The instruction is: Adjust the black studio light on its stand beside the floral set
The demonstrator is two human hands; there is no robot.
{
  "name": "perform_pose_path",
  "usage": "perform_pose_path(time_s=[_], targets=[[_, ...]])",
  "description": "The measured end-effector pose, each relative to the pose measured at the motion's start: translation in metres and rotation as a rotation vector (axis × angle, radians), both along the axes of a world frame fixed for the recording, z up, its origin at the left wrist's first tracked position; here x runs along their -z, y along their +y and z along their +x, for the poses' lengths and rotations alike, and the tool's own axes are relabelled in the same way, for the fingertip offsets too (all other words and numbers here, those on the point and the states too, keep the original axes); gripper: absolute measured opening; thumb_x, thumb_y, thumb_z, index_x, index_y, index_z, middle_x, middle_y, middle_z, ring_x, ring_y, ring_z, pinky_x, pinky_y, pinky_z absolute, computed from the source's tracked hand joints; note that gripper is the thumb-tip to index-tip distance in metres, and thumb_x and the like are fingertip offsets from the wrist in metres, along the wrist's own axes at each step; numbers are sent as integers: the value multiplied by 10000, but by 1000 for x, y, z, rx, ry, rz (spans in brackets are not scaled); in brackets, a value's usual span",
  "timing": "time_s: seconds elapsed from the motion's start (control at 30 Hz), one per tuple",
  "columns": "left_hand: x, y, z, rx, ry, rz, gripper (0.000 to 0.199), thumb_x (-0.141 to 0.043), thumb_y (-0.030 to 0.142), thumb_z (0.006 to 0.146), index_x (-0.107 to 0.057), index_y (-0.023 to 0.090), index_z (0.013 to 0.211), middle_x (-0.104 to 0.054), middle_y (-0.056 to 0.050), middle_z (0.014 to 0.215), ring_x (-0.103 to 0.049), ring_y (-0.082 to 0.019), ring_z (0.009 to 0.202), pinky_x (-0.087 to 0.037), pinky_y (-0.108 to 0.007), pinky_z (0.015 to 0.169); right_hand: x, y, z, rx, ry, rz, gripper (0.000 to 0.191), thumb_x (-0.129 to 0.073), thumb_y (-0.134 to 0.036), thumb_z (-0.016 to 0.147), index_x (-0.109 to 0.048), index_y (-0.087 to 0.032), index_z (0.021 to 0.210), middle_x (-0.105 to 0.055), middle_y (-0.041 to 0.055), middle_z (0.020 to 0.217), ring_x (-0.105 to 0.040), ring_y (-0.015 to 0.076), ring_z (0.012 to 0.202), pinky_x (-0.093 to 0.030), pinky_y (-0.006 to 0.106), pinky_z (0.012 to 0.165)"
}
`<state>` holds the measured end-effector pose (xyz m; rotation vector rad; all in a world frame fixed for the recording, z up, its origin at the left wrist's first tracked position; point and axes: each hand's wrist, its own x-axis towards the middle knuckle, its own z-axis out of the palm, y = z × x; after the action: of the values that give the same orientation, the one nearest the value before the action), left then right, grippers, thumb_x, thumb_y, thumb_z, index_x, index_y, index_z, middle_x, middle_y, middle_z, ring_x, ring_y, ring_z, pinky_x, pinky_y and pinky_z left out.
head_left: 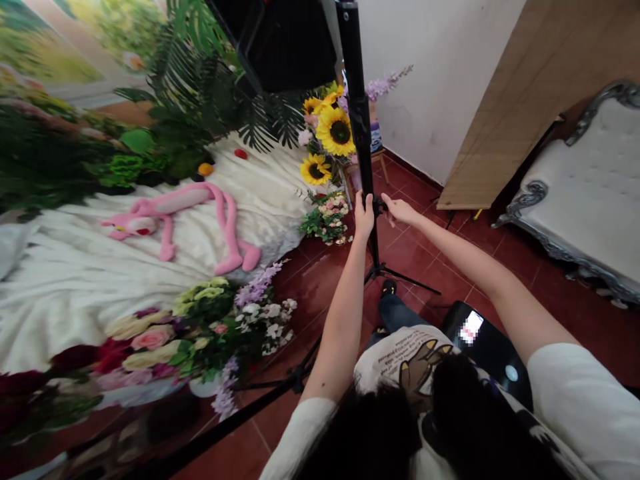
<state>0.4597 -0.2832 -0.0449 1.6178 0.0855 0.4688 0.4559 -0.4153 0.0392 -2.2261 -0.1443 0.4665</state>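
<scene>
A black light stand (361, 133) rises upright in front of me, with a large black lamp housing (290, 50) beside its top. My left hand (365, 212) is closed around the pole at about mid height. My right hand (397, 209) is at the same height on the right side, its fingers pinched on a small black knob (379, 206) that sticks out from the pole. The stand's tripod legs (410, 281) spread on the red tiled floor (310, 280) near my foot.
A pink plush toy (193, 197) lies on a white cloth (125, 267) at the left, among artificial flowers (153, 337) and sunflowers (334, 131). Another black pole (225, 427) slants across the lower left. A white sofa (595, 180) stands at the right, a black stool (493, 373) beside me.
</scene>
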Motion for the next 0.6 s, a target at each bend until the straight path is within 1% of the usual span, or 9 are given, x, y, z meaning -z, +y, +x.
perform_pose_path(time_s=[0.07,0.13,0.27,0.47,0.6], targets=[[-1,0,0,-1,14,-1,610,-438,676,919,-542,234,1327,-625,-118,1348,-535,-218,1346,-406,-360,1148,-3,2,-1,32,53,-7,713,-260,-639,1016,-555,-164,574,-496,14,358,-439,92,354,-375,215,471],[-2,-1,0,5,17,-2,589,-442,655,929,-537,238,1334,-618,-115,1363,-521,-218,1363,-395,-368,1159,-6,3,0,48,98,-4,702,-263,-644,1013,-541,-171,577,-458,3,336,-368,82,307,-321,223,406],[-5,-1,-1,20,13,-16,589,-446,653,928,-536,235,1333,-622,-118,1355,-526,-225,1354,-399,-379,1156,-10,2,2,58,182,58,701,-315,-761,937,-500,-192,572,-394,-20,319,-265,68,268,-220,229,336],[-5,0,-1,36,2,-12,630,-443,684,913,-536,215,1323,-634,-127,1330,-563,-229,1308,-419,-375,1134,-7,1,3,72,242,127,697,-304,-792,913,-472,-203,581,-359,-38,322,-213,58,265,-155,213,309],[-5,2,-2,53,6,3,615,-439,684,914,-545,224,1308,-656,-116,1281,-605,-227,1247,-441,-388,1116,-1,1,0,102,297,259,678,-299,-792,911,-454,-209,603,-358,-48,334,-197,55,275,-123,201,306]])
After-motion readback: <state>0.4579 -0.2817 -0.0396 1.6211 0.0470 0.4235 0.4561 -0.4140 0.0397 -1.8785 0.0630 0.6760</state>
